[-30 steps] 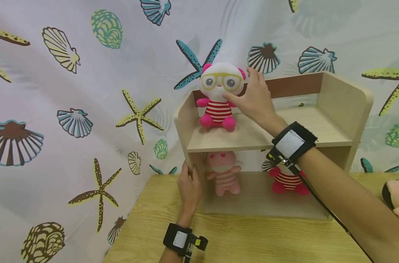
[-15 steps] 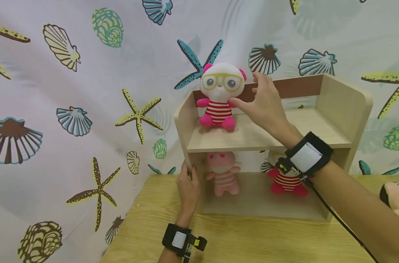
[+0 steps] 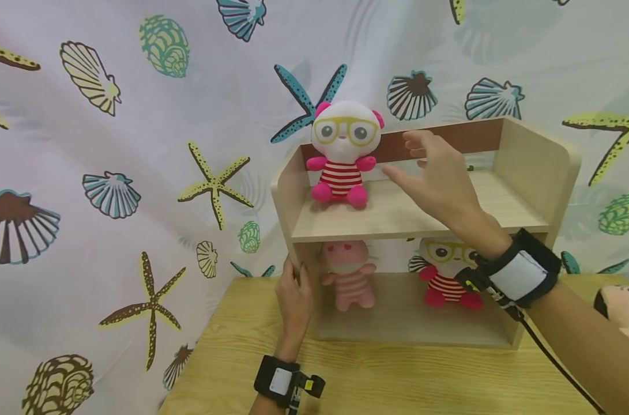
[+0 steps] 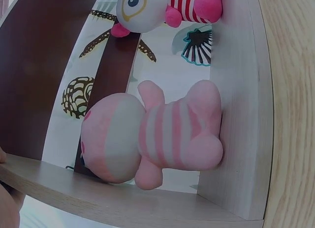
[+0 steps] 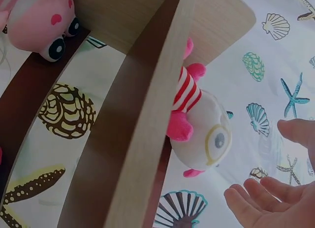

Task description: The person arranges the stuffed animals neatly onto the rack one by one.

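A panda plush [image 3: 342, 153] with yellow glasses and a red-striped body sits upright at the left end of the upper shelf board. To its right my right hand [image 3: 439, 178] hovers over that board, thumb and fingers spread and clear of the toy. My left hand [image 3: 295, 297] grips the left side panel of the wooden shelf [image 3: 345, 235]; in the left wrist view its fingers lie on both sides of the panel edge. On the lower level, a pink striped plush [image 4: 162, 132] leans near that panel. A second panda plush [image 3: 451, 282] sits farther right, partly covered by my right wrist strap.
The shelf stands on a wood-grain table [image 3: 376, 374]. Part of another doll [image 3: 625, 308] shows at the table's right side. Behind everything hangs a white cloth [image 3: 272, 34] printed with shells and starfish. A cable [image 3: 558, 360] trails from the right wrist strap.
My right hand has let go of the upper panda plush and drawn back to the right. The plush stays seated. My left hand keeps its place on the side panel.
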Tool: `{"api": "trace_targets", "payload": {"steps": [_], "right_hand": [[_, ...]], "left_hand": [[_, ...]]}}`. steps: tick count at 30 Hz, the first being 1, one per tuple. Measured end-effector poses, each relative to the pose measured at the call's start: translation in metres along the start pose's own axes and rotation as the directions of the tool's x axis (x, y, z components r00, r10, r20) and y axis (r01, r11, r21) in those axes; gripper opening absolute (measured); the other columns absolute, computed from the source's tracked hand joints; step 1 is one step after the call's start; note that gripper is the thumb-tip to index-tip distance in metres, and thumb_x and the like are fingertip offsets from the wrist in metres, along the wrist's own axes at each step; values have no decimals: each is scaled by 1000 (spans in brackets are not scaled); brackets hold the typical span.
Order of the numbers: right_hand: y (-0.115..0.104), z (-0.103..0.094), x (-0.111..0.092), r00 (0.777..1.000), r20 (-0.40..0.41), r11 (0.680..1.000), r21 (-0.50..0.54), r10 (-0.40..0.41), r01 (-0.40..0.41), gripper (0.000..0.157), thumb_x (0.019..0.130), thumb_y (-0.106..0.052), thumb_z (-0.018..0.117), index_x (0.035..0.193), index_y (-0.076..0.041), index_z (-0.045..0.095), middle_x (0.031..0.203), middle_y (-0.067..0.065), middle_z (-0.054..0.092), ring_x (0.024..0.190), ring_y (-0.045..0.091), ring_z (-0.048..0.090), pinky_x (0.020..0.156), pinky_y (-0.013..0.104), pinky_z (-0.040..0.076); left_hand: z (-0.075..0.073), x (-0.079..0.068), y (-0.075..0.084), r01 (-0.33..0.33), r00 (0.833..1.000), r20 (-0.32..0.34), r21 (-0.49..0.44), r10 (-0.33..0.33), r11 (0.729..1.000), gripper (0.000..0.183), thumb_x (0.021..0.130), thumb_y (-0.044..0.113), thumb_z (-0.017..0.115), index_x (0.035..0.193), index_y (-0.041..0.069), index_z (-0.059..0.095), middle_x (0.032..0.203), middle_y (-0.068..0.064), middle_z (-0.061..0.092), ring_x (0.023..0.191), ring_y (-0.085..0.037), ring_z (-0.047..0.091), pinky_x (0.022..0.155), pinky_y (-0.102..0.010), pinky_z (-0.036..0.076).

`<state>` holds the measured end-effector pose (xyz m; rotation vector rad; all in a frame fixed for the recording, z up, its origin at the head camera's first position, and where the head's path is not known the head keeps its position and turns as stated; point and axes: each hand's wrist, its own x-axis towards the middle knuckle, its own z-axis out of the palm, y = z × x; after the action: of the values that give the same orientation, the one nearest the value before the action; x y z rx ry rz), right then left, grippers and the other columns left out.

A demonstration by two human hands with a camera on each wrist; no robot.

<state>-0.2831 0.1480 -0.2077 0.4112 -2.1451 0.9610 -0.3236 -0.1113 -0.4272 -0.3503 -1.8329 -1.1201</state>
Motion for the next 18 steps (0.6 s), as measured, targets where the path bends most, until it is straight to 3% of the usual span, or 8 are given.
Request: {"api": "trace_targets", "payload": {"steps": [9, 15, 18], "right_hand": [[3, -19, -21, 1000, -17, 1000, 13, -10, 10, 47, 90, -18, 75, 126, 7, 59, 122, 24, 62, 116, 36, 58, 96, 50, 48], [12, -34, -31, 998, -55, 999, -33, -18, 16, 41, 91, -20, 73, 123, 4, 62, 120, 22, 65, 111, 36, 62, 93, 50, 50], [17, -42, -34, 996, -85, 999, -53, -17, 13, 39, 92, -21, 72, 121, 3, 64, 117, 21, 67, 108, 35, 63, 94, 37, 51]], "left_hand": [[-2, -3, 0, 15, 1000, 4, 8, -15, 1000, 30, 97, 0, 60, 126, -7, 59, 106, -24, 70, 90, -32, 70, 68, -50, 57], [-1, -1, 2, 4, 1000, 8, -1, -4, 1000, 30, 97, 1, 60, 127, -7, 58, 106, -24, 70, 90, -32, 70, 68, -50, 57], [-1, 0, 2, -1, 1000, 0, 0, 1, 1000, 30, 97, 1, 60, 126, -7, 59, 104, -23, 70, 88, -32, 70, 66, -49, 57]]}}
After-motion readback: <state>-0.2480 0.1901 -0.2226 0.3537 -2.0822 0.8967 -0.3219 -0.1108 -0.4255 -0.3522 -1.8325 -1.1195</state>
